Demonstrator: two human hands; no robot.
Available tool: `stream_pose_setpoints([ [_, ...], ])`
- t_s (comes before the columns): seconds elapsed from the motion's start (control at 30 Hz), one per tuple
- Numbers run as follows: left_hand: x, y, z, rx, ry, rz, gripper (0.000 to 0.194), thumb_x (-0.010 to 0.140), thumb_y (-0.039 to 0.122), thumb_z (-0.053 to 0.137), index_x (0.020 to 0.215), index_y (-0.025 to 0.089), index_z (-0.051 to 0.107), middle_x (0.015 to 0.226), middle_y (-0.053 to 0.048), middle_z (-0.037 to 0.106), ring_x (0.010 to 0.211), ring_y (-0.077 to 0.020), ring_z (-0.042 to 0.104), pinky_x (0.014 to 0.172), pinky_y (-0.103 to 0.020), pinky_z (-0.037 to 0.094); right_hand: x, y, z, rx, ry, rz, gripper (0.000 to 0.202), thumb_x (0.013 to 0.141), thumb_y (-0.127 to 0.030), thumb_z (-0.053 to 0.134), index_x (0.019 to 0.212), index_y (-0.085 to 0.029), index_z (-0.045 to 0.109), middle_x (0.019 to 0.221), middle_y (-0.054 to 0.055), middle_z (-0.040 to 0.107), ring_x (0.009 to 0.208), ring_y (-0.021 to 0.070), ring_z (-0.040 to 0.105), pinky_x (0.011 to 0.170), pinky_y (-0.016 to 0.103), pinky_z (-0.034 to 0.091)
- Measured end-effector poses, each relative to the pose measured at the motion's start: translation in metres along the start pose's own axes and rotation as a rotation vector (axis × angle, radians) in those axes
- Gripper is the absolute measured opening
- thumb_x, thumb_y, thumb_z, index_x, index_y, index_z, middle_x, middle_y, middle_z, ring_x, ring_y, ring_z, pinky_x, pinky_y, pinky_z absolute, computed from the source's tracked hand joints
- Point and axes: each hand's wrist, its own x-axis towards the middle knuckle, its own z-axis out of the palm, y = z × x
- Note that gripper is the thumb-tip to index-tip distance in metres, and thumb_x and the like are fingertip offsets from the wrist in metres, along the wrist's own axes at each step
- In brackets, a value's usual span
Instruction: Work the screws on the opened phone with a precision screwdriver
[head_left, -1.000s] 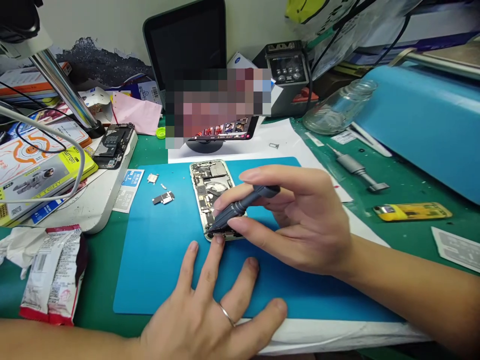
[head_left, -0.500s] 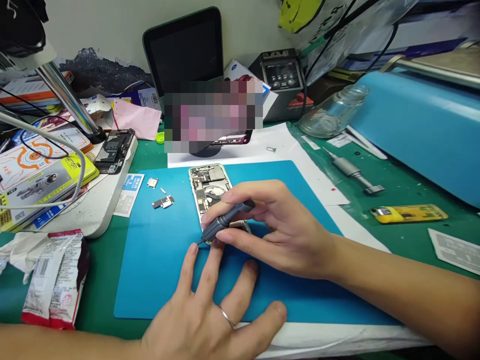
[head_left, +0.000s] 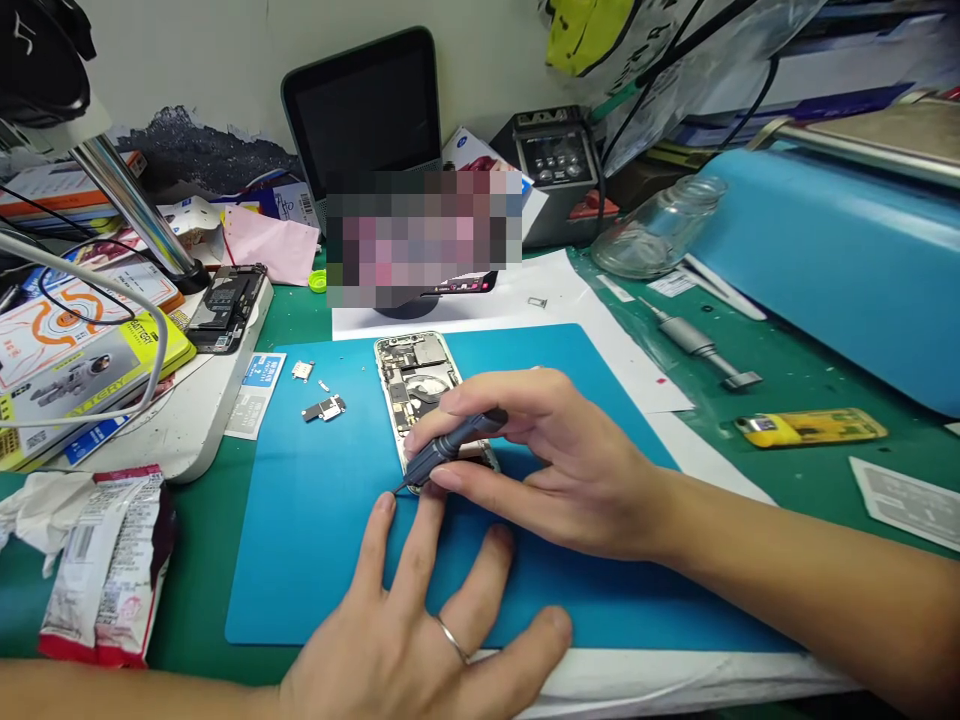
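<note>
A crumpled snack wrapper (head_left: 112, 560) lies far left of the blue mat (head_left: 315, 540), which covers the table (head_left: 795, 380) and gives small parts a soft bed. Two loose metal parts (head_left: 324, 407) sit on the mat's upper left, apparently set aside. The left hand (head_left: 420, 630) rests flat on the mat's near edge, fingers (head_left: 377, 535) spread, two fingertips just below the opened phone (head_left: 424, 395), seemingly to brace it. The phone lies open-side up at the mat's centre. The right hand (head_left: 555, 460) pinches a dark screwdriver (head_left: 450, 445) between thumb and forefingers, tip angled down at the phone's lower left corner. Right of the mat lies a yellow lighter (head_left: 810, 428).
</note>
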Motion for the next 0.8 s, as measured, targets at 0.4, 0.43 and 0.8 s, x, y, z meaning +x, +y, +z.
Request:
stream_pose_setpoints([
  [0.4,0.0003,0.0018,-0.0033,-0.045,-0.004,-0.008,0.038,0.105,0.044,0.058,0.142,0.04,0.066,0.145,-0.009,0.063,0.123,-0.0487,0.066,0.09,-0.066,0.061,-0.0005,-0.0003,0.0003,-0.056,0.062,0.048,0.048,0.097,-0.01,0.065,0.135,-0.036,0.05,0.109,0.0,0.072,0.097,0.0155,0.079,0.083,0.025,0.071],
  [0.43,0.0006,0.0019,-0.0035,-0.048,-0.004,-0.011,0.038,0.105,0.044,0.058,0.141,0.04,0.067,0.145,-0.009,0.063,0.124,-0.0488,0.066,0.09,-0.067,0.061,-0.0004,-0.0003,0.0001,-0.067,0.065,0.049,0.047,0.098,-0.011,0.065,0.135,-0.036,0.05,0.109,0.0,0.072,0.096,0.0153,0.079,0.083,0.025,0.071],
  [0.8,0.0016,0.0008,-0.0047,-0.062,-0.029,0.006,0.039,0.105,0.043,0.058,0.143,0.039,0.066,0.145,-0.011,0.064,0.124,-0.0497,0.066,0.089,-0.067,0.062,0.0004,-0.0023,0.0007,-0.094,0.092,0.081,0.04,0.097,-0.012,0.067,0.128,-0.031,0.05,0.107,0.0,0.068,0.098,0.0136,0.078,0.083,0.023,0.071],
])
